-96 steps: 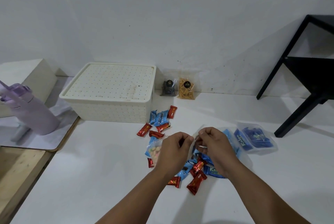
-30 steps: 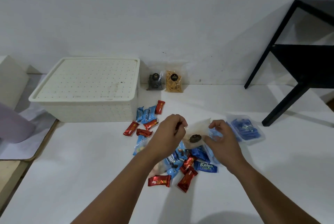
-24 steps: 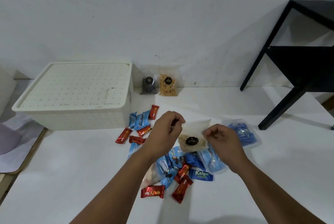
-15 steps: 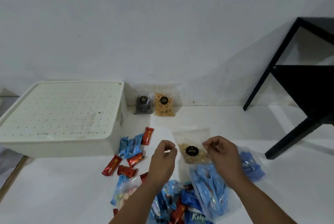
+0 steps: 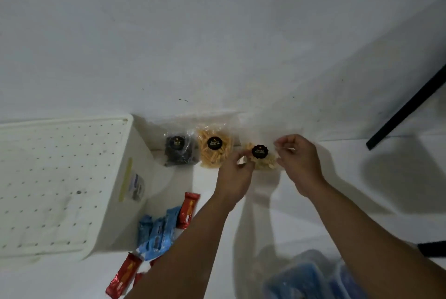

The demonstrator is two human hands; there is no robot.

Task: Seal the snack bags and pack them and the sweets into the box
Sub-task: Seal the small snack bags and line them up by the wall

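Where the white table (image 5: 301, 214) meets the wall, just right of the frame's centre, both hands are on a small clear snack bag (image 5: 261, 162) of pale chips with a round black label on its front. The left hand (image 5: 235, 175) has its fingers curled at the bag's left edge and pinches it there, while the right hand (image 5: 298, 163) is raised at the bag's right side with thumb and fingertips drawn together near the clear top corner — whether they actually nip the plastic cannot be told from this view. The bag's bottom sits at the table surface against the wall.

Just to its left, two more labelled bags lean at the wall: an orange-stick snack bag (image 5: 214, 150) and, beside that, a dark snack bag (image 5: 179, 150). Further left, the white perforated box (image 5: 62, 185) fills the left-centre of the frame, its lid on.

Below the bags, in the lower-centre left, loose sweets lie on the table close to the box's side — blue-wrapped sweets (image 5: 156, 234) in a cluster, a red sweet (image 5: 188, 209) above them and another red sweet (image 5: 123, 279) near the bottom edge, partly behind the left forearm. At lower right, clear packs of blue items (image 5: 311, 279) lie blurred under the right forearm. A black table leg (image 5: 407, 108) slants across the upper right.
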